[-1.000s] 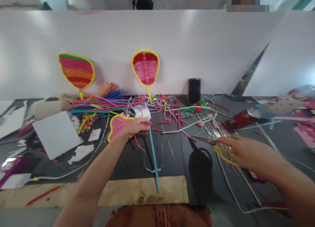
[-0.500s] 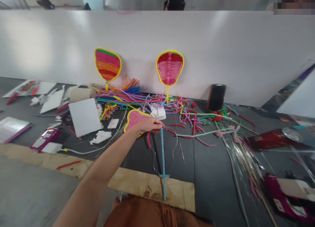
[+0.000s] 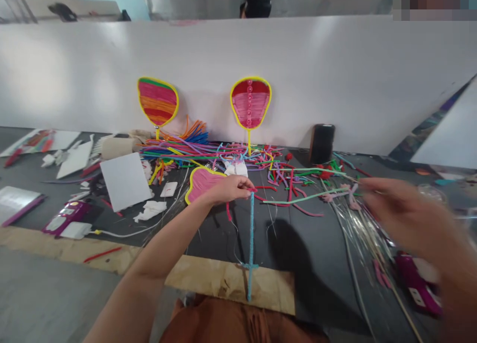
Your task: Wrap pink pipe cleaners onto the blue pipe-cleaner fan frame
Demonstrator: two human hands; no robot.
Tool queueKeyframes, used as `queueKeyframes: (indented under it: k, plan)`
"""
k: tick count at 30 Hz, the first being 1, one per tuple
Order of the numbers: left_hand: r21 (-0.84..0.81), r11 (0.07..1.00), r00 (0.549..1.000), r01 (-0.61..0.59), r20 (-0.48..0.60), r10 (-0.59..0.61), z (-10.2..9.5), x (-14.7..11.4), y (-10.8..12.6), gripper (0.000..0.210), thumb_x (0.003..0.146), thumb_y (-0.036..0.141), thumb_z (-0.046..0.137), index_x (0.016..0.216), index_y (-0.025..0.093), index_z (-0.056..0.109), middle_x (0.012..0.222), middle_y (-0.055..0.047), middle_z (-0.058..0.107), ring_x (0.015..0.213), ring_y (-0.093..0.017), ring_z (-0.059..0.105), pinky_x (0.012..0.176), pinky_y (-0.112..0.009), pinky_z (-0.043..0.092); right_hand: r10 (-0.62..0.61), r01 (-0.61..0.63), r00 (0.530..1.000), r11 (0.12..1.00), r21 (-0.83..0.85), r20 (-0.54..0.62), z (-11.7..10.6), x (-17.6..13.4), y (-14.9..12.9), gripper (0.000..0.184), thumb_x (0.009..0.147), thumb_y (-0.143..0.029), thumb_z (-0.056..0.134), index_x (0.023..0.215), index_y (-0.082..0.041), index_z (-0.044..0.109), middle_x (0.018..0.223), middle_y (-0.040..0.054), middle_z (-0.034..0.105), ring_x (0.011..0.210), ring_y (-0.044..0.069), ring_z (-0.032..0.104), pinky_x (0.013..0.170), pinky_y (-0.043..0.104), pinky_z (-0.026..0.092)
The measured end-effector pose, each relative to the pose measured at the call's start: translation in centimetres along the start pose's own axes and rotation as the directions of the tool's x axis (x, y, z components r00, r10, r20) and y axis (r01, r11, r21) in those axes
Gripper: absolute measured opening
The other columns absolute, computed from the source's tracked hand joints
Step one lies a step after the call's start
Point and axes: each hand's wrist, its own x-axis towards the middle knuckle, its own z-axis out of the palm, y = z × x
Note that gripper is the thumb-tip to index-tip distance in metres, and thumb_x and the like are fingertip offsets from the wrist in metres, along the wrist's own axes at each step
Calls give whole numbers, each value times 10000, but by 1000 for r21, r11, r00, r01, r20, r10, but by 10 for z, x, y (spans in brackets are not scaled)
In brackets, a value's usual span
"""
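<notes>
My left hand (image 3: 236, 186) pinches the top end of a stick wrapped in light-blue pipe cleaner (image 3: 251, 234). The stick stands nearly upright, with a short crosspiece low down and a bit of pink at my fingertips. A red pipe cleaner piece (image 3: 228, 211) and thin wire dangle beside it. Behind my wrist lies a pink shape with a yellow edge (image 3: 203, 183), partly covered. At the right, my right hand (image 3: 395, 204) is smeared by motion, near the ends of two pale green wrapped sticks (image 3: 305, 198); whether it grips anything is unclear.
Two yellow-edged fan shapes (image 3: 251, 102) stand against the white partition (image 3: 201, 50). Heaped pipe cleaners (image 3: 179, 147) lie before them. A phone (image 3: 322, 143) leans at the back. Clear-wrapped sticks (image 3: 367, 239), a purple glue gun (image 3: 69, 216) and a white card (image 3: 125, 180) lie around.
My right hand has come into view from the right, over the sticks. My left hand still holds the blue stick, whose top has shifted slightly right.
</notes>
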Motion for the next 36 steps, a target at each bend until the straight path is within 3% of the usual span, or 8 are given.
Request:
queueKeyframes:
  k: [1,3,7,13,25,29,32,36]
  plan:
    - [50,998,999,-35,2,35,2,0,3,239,664,137,634,902,126,656,744,-7,663,687,-121,591,645,-219,436,-79,74,992,996,50,102,26,17,-28,321,869,-321,560,1182,-256,589,1137,103,646,955,256,627,810,422,510]
    - [182,976,993,-118,12,118,6,-2,6,229,691,155,600,912,131,657,766,-11,662,695,-126,584,633,-213,427,-271,256,957,957,138,108,78,41,-75,272,879,-296,526,1122,-217,620,1092,102,668,1027,268,604,871,432,486]
    - [353,911,974,-214,4,227,8,-8,7,206,759,210,548,918,134,656,778,-14,662,700,-130,579,631,-210,414,-349,318,917,932,171,194,141,51,-119,231,880,-227,520,1077,-184,633,1019,107,692,931,243,631,807,364,483]
    - [467,861,966,-202,-49,253,8,-10,8,179,787,200,533,884,147,674,774,-9,683,706,-127,587,617,-202,386,-388,364,908,917,165,155,151,54,-117,182,899,-204,494,888,-194,675,821,72,699,760,202,626,701,303,427]
    - [660,737,970,-147,-50,239,16,9,15,191,795,185,533,871,183,708,779,-13,716,711,-143,617,616,-219,376,-295,246,943,931,269,157,162,62,-106,167,826,-153,522,836,-197,683,787,59,712,741,200,636,691,288,419]
    - [482,865,980,-139,-59,190,13,18,17,190,794,232,566,922,155,682,790,-28,705,727,-151,627,644,-225,423,-152,65,963,931,359,221,160,66,-98,171,842,-223,503,851,-203,672,766,37,701,667,174,620,620,264,418]
    - [121,987,984,-107,-131,123,8,22,13,302,795,336,605,1017,133,633,849,-57,707,777,-165,653,703,-254,472,5,-141,963,860,490,269,156,72,-86,172,835,-306,514,837,-202,652,695,13,662,600,159,587,571,258,425]
    - [-336,942,992,13,-111,-53,1,16,0,458,792,534,583,995,123,597,856,-103,704,736,-171,668,701,-298,503,135,-314,941,690,652,310,151,80,-70,194,810,-366,533,781,-189,606,630,0,619,520,138,544,516,256,434]
